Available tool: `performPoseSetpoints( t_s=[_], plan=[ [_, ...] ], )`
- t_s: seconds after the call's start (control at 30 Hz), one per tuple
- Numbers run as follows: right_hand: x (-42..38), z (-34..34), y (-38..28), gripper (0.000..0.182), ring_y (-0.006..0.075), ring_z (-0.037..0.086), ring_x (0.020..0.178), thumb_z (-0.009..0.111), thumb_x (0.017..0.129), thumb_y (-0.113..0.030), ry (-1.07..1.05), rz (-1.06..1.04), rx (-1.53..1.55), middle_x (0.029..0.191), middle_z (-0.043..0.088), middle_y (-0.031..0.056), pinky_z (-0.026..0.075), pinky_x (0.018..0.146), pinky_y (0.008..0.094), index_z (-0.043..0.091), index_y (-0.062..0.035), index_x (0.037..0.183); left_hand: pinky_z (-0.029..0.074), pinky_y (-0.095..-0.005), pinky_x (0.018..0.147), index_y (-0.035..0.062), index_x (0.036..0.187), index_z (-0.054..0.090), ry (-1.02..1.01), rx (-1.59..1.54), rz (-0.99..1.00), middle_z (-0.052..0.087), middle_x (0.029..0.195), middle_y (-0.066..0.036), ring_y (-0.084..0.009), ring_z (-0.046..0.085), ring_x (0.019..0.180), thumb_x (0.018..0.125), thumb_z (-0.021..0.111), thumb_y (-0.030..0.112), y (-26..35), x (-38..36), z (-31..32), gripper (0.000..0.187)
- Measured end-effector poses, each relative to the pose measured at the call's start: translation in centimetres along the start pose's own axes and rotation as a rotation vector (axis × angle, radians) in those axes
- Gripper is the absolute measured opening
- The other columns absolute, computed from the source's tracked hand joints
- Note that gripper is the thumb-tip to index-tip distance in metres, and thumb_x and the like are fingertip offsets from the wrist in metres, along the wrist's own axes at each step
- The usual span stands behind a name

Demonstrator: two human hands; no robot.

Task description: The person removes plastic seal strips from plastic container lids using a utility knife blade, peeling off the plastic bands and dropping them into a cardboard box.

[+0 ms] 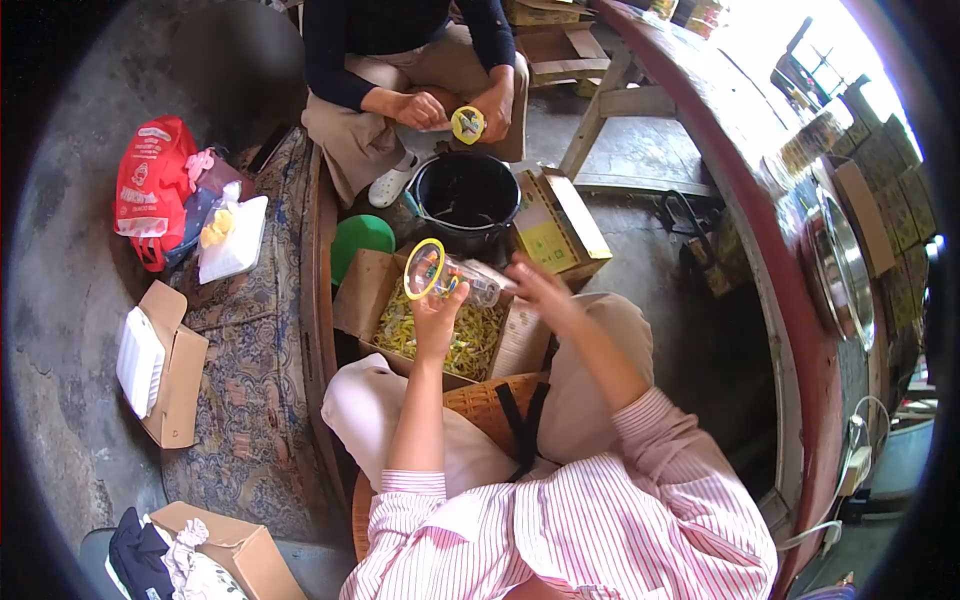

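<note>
My left hand (437, 318) is closed around a clear plastic jar (478, 287) with a yellow rim. The jar lies tilted on its side, its rim toward the left, and a few small coloured pieces show through its wall. My right hand (538, 290) is at the jar's base end, smeared by motion, so its grip and any touch cannot be made out. Below both hands stands an open cardboard box (365, 298) holding many small yellow-wrapped pieces (440, 335). A woven rattan surface (492, 408) shows between my legs.
Across from me a seated person's hand (490, 105) holds a similar yellow-rimmed jar (467, 125). Between us are a black bucket (462, 228), a green round lid (362, 246) and a yellow carton (562, 225). A patterned couch (250, 400) lies left, a red-edged table (745, 190) right.
</note>
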State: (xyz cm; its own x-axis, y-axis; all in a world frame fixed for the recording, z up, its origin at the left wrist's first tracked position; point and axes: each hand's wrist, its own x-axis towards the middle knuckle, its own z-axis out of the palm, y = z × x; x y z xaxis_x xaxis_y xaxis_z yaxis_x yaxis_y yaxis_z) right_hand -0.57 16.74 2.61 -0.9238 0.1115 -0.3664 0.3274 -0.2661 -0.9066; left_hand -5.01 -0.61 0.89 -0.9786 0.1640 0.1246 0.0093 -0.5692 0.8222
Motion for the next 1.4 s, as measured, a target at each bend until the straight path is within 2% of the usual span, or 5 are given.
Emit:
performPoseSetpoints(
  t_s=[0.33, 0.43, 0.87, 1.07, 1.4],
  plan=[
    [8.1, -0.4, 3.2, 0.043, 0.0176, 0.059, 0.083, 0.065, 0.079, -0.022, 0.148, -0.151, 0.172, 0.100, 0.058, 0.0082, 0.049, 0.071, 0.0268, 0.049, -0.0028, 0.114, 0.022, -0.0416, 0.103, 0.0023, 0.135, -0.010, -0.124, 0.461, -0.322, 0.015, 0.136, -0.023, -0.0331, 0.019, 0.127, 0.076, 0.061, 0.050, -1.5, 2.3, -1.1, 0.103],
    [15.4, -4.6, 3.1, 0.049, 0.0221, 0.061, 0.079, 0.074, 0.066, -0.036, 0.625, -0.374, -0.550, 0.082, 0.062, 0.0106, 0.047, 0.067, 0.0344, 0.060, -0.0035, 0.100, 0.018, -0.0398, 0.104, -0.0041, 0.133, -0.007, -0.160, 0.577, -0.244, 0.021, 0.132, -0.025, -0.0317, 0.023, 0.124, 0.077, 0.062, 0.044, -1.3, 2.8, -1.0, 0.101],
    [22.4, -5.4, -1.3, 0.050, 0.0345, 0.057, 0.091, 0.076, 0.061, -0.028, 0.392, -0.347, -1.279, 0.097, 0.059, 0.0188, 0.045, 0.081, 0.0396, 0.058, -0.0003, 0.098, 0.020, -0.0434, 0.104, -0.0046, 0.132, 0.017, -0.410, 1.337, -0.342, 0.024, 0.132, -0.028, -0.0394, 0.020, 0.126, 0.076, 0.059, 0.051, -0.2, 2.7, -2.1, 0.090],
    [22.0, -6.0, -1.1, 0.051, 0.0342, 0.054, 0.098, 0.076, 0.061, -0.028, 0.329, -0.139, -1.258, 0.105, 0.053, 0.0190, 0.045, 0.082, 0.0408, 0.056, -0.0009, 0.098, 0.021, -0.0432, 0.104, -0.0030, 0.131, 0.021, -0.440, 1.396, -0.346, 0.026, 0.132, -0.025, -0.0386, 0.021, 0.125, 0.075, 0.058, 0.054, -0.9, 2.5, -2.5, 0.088],
    [19.1, -8.5, -0.7, 0.042, 0.0284, 0.057, 0.074, 0.075, 0.066, -0.027, 0.800, -0.747, -0.909, 0.089, 0.059, 0.0146, 0.046, 0.068, 0.0360, 0.059, 0.0007, 0.092, 0.020, -0.0432, 0.103, -0.0065, 0.128, 0.027, -0.401, 1.388, -0.362, 0.030, 0.130, -0.025, -0.0387, 0.024, 0.122, 0.072, 0.059, 0.056, -1.3, 2.4, -3.7, 0.089]
  ],
)
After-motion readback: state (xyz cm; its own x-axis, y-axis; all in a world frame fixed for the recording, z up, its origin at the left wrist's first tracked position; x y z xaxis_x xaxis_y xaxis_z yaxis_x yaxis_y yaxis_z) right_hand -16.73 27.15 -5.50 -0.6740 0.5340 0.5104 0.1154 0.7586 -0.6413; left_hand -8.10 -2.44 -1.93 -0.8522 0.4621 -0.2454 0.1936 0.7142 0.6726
